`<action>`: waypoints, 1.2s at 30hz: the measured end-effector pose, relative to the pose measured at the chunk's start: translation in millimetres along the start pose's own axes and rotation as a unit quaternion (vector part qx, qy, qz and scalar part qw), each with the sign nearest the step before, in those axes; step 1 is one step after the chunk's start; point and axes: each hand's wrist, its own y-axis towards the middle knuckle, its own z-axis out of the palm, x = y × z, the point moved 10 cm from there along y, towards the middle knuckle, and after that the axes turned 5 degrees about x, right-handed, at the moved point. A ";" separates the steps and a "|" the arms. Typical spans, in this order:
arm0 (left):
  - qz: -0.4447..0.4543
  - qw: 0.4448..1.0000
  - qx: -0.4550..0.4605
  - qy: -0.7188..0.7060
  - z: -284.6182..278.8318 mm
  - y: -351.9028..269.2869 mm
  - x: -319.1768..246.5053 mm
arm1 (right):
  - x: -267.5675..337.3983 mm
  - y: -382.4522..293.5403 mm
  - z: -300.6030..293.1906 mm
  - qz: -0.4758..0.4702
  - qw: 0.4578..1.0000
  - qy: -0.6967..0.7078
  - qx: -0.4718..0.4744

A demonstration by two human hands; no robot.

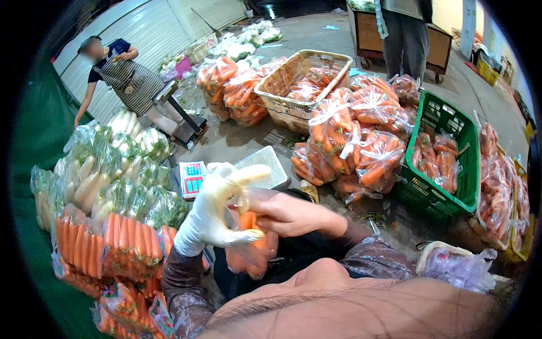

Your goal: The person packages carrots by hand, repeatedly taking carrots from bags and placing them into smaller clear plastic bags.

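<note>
A clear plastic bag of carrots [254, 254] hangs in front of my lap below both hands. My left hand [211, 207], in a white glove with yellowed fingertips, is at the bag's neck with thumb and fingers spread; whether it grips the plastic is unclear. My bare right hand [283, 212] is closed on the gathered top of the bag, its fingers close to the glove. Both hands are somewhat blurred. Just beyond them stands a digital scale with a keypad [192, 176] and a pale weighing tray [266, 163].
Bagged carrots [131, 241] and white radishes [89, 182] are stacked at left. Ahead are a dirty white crate [275, 99] and more bagged carrots [377, 156]; a green crate [470, 148] stands at right. One person [123, 72] bends at upper left; another [404, 38] stands beyond the bags.
</note>
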 end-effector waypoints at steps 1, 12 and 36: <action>0.035 0.993 0.031 0.109 13.2 10.4 -12.3 | -21.1 -3.1 11.4 0.028 0.999 -0.039 -0.002; -0.349 0.580 -0.332 -0.657 105.7 -105.3 214.8 | -103.0 -21.7 24.1 0.176 0.895 -0.375 -0.164; -0.438 0.666 -0.095 -0.596 130.2 -103.1 183.8 | -5.8 -37.7 37.2 -0.137 0.821 -0.539 0.127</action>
